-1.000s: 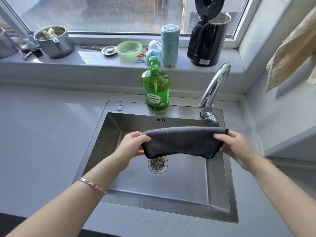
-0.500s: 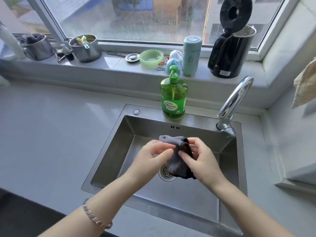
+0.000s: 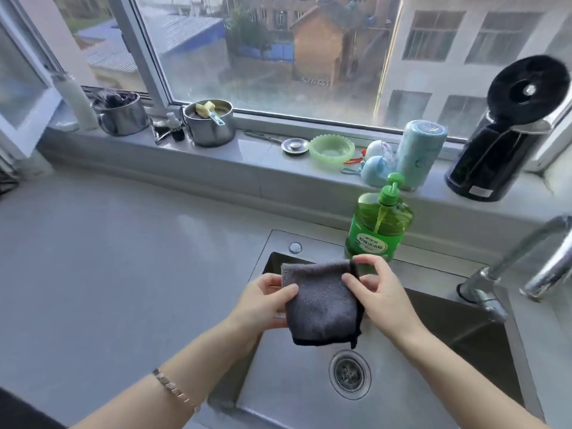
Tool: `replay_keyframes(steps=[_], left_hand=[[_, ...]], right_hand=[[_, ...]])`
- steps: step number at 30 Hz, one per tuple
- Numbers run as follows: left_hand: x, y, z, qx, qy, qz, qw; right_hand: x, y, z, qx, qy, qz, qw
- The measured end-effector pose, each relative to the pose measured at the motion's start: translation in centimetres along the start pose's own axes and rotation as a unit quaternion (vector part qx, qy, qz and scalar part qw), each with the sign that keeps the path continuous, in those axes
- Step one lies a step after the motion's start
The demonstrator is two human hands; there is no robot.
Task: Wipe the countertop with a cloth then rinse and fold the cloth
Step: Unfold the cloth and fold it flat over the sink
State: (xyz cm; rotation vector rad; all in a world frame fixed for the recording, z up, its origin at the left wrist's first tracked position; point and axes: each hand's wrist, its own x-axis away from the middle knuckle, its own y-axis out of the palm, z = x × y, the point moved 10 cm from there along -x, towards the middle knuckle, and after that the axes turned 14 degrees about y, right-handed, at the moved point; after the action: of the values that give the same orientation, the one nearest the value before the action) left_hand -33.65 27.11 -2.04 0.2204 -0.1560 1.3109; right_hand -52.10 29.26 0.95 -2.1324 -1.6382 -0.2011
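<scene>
A dark grey cloth (image 3: 322, 305), folded into a small square, hangs in the air over the left part of the steel sink (image 3: 418, 407). My left hand (image 3: 263, 301) grips its left edge with the thumb on top. My right hand (image 3: 380, 292) pinches its upper right corner between thumb and forefinger. The grey countertop (image 3: 123, 258) spreads out to the left of the sink. The drain (image 3: 349, 374) lies just below the cloth.
A green soap bottle (image 3: 379, 224) stands on the sink's back rim, right behind my right hand. The chrome faucet (image 3: 510, 274) is at the right. On the sill stand two steel pots (image 3: 210, 125), a green dish (image 3: 331, 150), a teal bottle (image 3: 419, 153) and a black kettle (image 3: 498, 144).
The cloth went from a long strip stretched between both hands to a bunched fold, and is now a flat small square. My view has swung left and up.
</scene>
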Motion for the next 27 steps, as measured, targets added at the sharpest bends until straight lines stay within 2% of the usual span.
replay_keyframes(steps=[2,5,7,10,15,18,24,25,27], left_hand=[[-2.9,-2.7,1.2,-0.024,0.023,-0.009,0.999],[-8.0,-6.9,3.1,-0.053,0.066,-0.067,0.994],[-11.6,-9.5,4.8,-0.088,0.114,-0.100,0.984],[-17.2,-12.7,7.4,-0.182,0.201,-0.111,0.956],[-26.4,-14.6,9.7,-0.281,0.271,-0.155,0.907],[-31.6,-15.4,11.2,-0.320,0.302,-0.136,0.887],[-39.0,-16.1,11.6,-0.303,0.306,-0.098,0.897],[-39.4,-16.1,11.1,-0.337,0.298,-0.104,0.887],[-39.0,-16.0,10.7,-0.420,0.326,-0.113,0.839]], right_hand=[[-2.3,2.9,-1.0,-0.010,0.016,-0.003,1.000],[-5.5,8.0,-3.3,-0.020,0.007,-0.044,0.999],[-7.8,10.3,-5.2,0.037,-0.019,-0.015,0.999],[-11.6,13.2,-7.6,0.097,-0.040,0.035,0.994],[-19.4,16.7,-12.4,0.133,-0.061,0.091,0.985],[-24.6,17.5,-15.7,0.159,-0.075,0.124,0.977],[-31.6,18.3,-17.1,0.181,-0.047,0.170,0.968],[-32.0,18.7,-16.8,0.199,-0.042,0.171,0.964],[-31.8,19.0,-16.4,0.248,-0.054,0.201,0.946]])
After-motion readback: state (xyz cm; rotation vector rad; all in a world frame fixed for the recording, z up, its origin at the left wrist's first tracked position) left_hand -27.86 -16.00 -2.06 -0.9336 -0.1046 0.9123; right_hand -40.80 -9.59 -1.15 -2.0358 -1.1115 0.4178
